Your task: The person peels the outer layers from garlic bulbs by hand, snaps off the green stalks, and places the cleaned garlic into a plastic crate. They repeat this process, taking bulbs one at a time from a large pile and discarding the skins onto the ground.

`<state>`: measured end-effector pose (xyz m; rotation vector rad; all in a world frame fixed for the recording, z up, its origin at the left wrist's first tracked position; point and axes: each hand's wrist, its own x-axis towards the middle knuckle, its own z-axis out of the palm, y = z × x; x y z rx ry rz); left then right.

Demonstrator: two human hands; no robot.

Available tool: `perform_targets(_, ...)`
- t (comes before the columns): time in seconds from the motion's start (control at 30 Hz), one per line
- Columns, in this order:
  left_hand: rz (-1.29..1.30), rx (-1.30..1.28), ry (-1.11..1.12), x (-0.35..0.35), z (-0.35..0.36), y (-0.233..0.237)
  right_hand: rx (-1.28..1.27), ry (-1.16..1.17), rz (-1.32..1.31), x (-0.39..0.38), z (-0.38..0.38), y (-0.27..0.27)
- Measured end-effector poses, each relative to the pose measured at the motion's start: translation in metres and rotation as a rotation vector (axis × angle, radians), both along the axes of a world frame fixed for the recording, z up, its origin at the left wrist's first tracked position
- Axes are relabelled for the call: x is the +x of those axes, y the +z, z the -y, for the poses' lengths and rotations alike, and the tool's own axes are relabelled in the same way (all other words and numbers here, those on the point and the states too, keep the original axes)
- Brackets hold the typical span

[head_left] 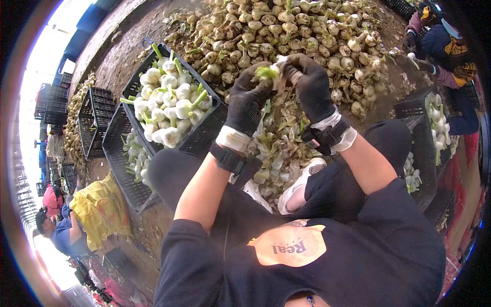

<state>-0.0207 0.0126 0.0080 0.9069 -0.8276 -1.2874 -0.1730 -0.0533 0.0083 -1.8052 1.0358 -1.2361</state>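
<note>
Both hands wear dark gloves and meet in front of the garlic pile. My left hand (249, 100) is closed around a garlic bulb (266, 72), whose pale green part shows between the fingers. With fingers pinched together, my right hand (312, 84) grips whitish garlic skin (279, 82) at the bulb's side. The fingers hide most of the bulb. Under the hands, loose peeled husks (271, 140) cover the ground between my shoes. Beyond them spreads a large heap of unpeeled garlic (286, 28), brownish and dirty.
To my left, a black crate (197, 134) holds clean white garlic bulbs (171, 100); another crate (115, 140) with garlic sits beside it. More crates (427, 176) stand at my right. A co-worker (450, 56) in yellow-marked gloves works at far right, another person (66, 230) at left.
</note>
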Motion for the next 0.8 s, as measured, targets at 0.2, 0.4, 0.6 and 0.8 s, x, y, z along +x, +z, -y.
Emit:
perform_targets(0.2, -0.257, -0.004, -0.08, 0.0, -0.001, 0.007, -0.149, 0.129, -0.264, -0.013, 0.017, -0.015)
perform_targets(0.4, -0.412, -0.082, 0.029, 0.007, 0.011, -0.022, -0.222, 0.04, -0.233, -0.012, 0.011, 0.013)
perform_targets(0.6, -0.095, 0.068, 0.042, 0.001, 0.001, -0.001, -0.476, 0.075, -0.2, -0.002, -0.002, 0.036)
perform_targets(0.8, 0.205, -0.011, 0.153, -0.006, -0.003, 0.005, -0.499, -0.013, -0.257, 0.0, -0.008, 0.037)
